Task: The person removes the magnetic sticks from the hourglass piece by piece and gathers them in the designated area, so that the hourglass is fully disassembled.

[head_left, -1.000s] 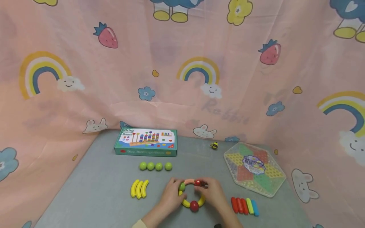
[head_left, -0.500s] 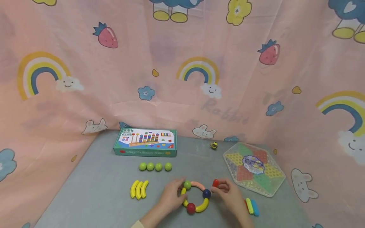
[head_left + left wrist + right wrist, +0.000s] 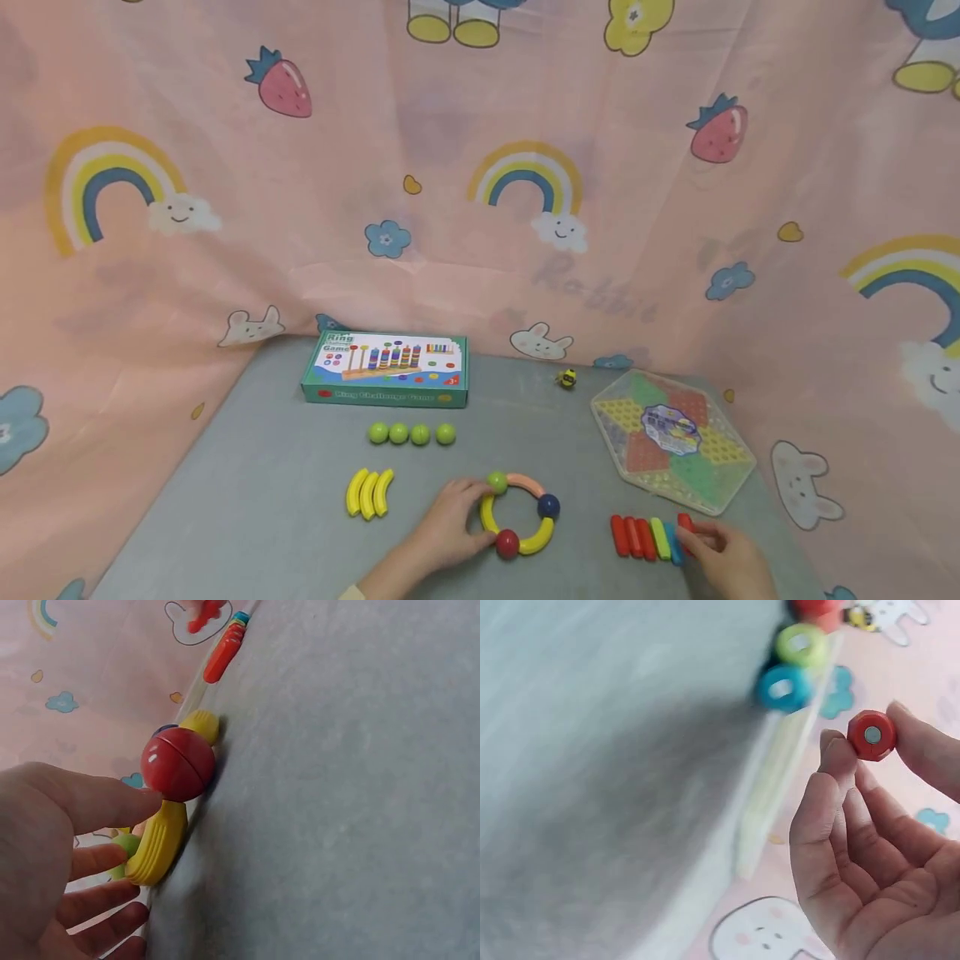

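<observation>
A ring of magnetic pieces lies on the table: a red ball [image 3: 507, 543], yellow curved bars [image 3: 537, 538], a green ball [image 3: 497, 482], a pinkish curved bar [image 3: 525, 482] and a dark blue ball [image 3: 548, 506]. My left hand [image 3: 454, 525] rests along the ring's left side, thumb at the red ball, fingertips by the green one; its fingers are spread and fairly straight. My right hand [image 3: 727, 557] pinches a red magnetic stick [image 3: 872, 736] between thumb and fingers. It is just right of a row with red sticks [image 3: 634, 538], a lime stick [image 3: 660, 538] and a blue stick [image 3: 675, 546].
Several green balls [image 3: 409, 433] line up behind yellow curved bars [image 3: 368, 493] on the left. A ring game box [image 3: 386, 393] lies at the back. A small bee figure [image 3: 567, 379] and a hexagonal board game case [image 3: 672, 442] are at the back right.
My right hand has taken the red stick away from the ring, moving right to the end of the stick row. A dark blue ball shows in the ring. My left hand stays beside it.
</observation>
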`<control>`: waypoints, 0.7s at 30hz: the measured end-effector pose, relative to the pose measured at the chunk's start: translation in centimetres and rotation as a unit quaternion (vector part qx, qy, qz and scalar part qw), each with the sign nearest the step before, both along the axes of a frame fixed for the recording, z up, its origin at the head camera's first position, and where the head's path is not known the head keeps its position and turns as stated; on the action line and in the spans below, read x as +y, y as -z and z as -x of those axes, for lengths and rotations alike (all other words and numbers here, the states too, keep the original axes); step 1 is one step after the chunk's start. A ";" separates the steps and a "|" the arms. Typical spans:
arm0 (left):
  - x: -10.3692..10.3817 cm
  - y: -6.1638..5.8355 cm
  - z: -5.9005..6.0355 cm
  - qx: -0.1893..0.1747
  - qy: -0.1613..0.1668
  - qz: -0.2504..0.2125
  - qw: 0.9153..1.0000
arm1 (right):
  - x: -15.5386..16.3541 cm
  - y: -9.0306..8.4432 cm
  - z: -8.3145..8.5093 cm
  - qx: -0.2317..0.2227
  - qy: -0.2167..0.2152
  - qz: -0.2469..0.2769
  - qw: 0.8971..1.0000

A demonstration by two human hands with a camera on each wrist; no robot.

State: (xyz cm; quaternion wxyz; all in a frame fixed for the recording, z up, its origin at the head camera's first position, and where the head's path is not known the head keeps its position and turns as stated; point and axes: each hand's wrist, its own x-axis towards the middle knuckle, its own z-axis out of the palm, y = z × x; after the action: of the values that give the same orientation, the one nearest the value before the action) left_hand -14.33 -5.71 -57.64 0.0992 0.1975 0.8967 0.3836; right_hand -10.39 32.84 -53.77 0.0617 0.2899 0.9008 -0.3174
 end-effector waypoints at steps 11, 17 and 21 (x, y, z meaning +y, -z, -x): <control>0.7 0.1 -0.1 0.011 -0.030 -0.004 0.999 | 1.6 1.9 0.3 -0.044 -0.037 -0.033 0.998; 1.0 0.2 0.0 0.012 -0.057 -0.003 0.998 | 1.2 1.3 0.4 -0.051 -0.034 -0.076 0.995; 1.3 -0.1 0.1 0.010 -0.065 0.011 0.998 | -0.5 -0.3 0.5 -0.009 -0.016 -0.089 0.996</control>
State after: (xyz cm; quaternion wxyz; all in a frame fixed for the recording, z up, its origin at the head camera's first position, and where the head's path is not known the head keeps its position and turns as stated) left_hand -14.47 -4.42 -57.57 0.0669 0.1421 0.9127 0.3773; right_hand -10.92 32.31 -53.46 0.0490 0.2828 0.9292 -0.2327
